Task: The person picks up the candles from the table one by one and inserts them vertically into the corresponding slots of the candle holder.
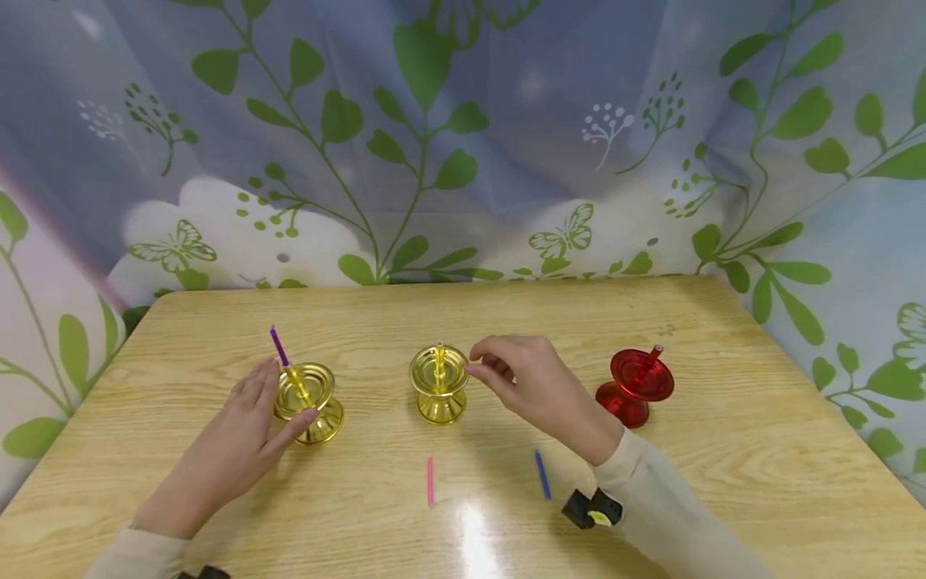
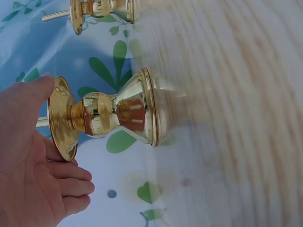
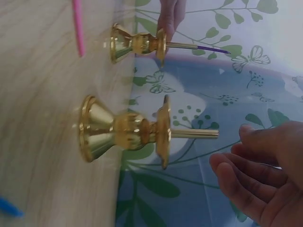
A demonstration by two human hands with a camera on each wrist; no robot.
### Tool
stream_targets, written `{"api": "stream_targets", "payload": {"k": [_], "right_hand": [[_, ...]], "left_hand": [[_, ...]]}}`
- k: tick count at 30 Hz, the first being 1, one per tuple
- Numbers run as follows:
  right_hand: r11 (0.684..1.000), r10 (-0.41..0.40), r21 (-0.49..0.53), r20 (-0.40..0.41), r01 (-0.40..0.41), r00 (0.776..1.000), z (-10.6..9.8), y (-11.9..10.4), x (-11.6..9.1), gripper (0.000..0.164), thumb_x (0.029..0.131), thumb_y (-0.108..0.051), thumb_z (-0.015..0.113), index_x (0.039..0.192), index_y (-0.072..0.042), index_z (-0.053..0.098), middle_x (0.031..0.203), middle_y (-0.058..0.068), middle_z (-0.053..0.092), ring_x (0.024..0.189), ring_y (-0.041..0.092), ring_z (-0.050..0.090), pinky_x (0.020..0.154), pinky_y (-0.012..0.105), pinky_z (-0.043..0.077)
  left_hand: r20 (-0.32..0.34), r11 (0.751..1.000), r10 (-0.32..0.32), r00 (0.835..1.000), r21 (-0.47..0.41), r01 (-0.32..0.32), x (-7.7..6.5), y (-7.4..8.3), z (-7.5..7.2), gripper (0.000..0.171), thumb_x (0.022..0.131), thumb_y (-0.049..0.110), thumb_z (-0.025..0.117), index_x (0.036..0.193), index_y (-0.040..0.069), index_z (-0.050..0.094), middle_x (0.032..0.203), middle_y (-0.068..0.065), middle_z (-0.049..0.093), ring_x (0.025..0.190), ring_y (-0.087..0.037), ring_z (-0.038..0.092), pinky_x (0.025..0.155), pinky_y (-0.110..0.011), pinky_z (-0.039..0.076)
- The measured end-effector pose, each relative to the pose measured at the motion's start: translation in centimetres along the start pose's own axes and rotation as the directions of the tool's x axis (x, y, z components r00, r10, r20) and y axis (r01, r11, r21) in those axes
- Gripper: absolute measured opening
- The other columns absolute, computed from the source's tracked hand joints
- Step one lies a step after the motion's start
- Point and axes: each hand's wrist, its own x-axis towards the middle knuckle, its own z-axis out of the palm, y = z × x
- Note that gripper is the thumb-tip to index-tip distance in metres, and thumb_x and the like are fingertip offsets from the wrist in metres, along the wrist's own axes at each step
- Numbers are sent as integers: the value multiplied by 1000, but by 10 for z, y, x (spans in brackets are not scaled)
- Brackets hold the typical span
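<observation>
My left hand (image 1: 235,450) holds the dish of the left gold candle holder (image 1: 323,422), thumb at one side of the rim and fingers at the other. In the left wrist view, that holder (image 2: 130,111) stands with its base on the table. A thin purple candle (image 1: 280,347) rises from its tube. Just right of the middle gold candle holder (image 1: 441,408) hovers my right hand (image 1: 542,394), fingers loosely bent. The right wrist view shows nothing between its fingers (image 3: 236,189), which are apart from the middle holder's bare tube (image 3: 196,134).
To the right on the wooden table (image 1: 723,482) stands a red candle holder (image 1: 628,406) with no candle in its tube. A pink candle (image 1: 430,482) and a blue candle (image 1: 542,474) lie in front. A leaf-patterned curtain (image 1: 506,161) hangs behind.
</observation>
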Motion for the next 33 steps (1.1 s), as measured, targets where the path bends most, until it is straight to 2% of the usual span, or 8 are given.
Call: {"api": "stream_targets", "payload": {"k": [12,21,28,31,33], "right_hand": [[992,95,-82,50,-91,994,-12,32,-52,7,87,-10,72,91,-7,68,76,-7,66,65,1,59,58,18,52],[979,137,-159,72,-125,988,-12,46,-75,9,85,-14,75,85,-8,68,69,-11,61,61,-2,55,56,17,50],[954,197,-247,102,-167,975,-11,44,-85,11,86,-20,74,80,-15,66,64,-16,56,56,-5,48,50,16,44],[947,203,-275,105,-168,973,-10,43,-88,14,86,-22,74,79,-16,64,63,-17,51,54,-4,42,47,16,40],[940,211,-294,107,-172,972,-10,41,-89,16,86,-23,74,77,-16,62,61,-17,48,53,-3,40,45,16,37]], "left_hand": [[16,1000,-26,1000,2,26,-4,2,0,89,100,51,44,147,-16,11,152,-37,12,140,-51,13,109,-64,20],[-39,999,23,999,33,-22,-13,9,-1,87,100,48,46,146,-17,13,150,-39,15,140,-52,13,116,-55,8],[-77,995,53,996,86,-46,-25,20,-6,84,99,46,49,144,-19,20,147,-39,23,138,-52,20,114,-57,18],[-133,988,95,986,137,-77,-30,30,-15,77,97,43,55,140,-18,34,143,-37,35,133,-50,33,107,-60,31],[-194,977,153,969,180,-119,-33,40,-21,71,96,43,58,133,-16,46,136,-34,46,126,-48,45,96,-59,43]]}}
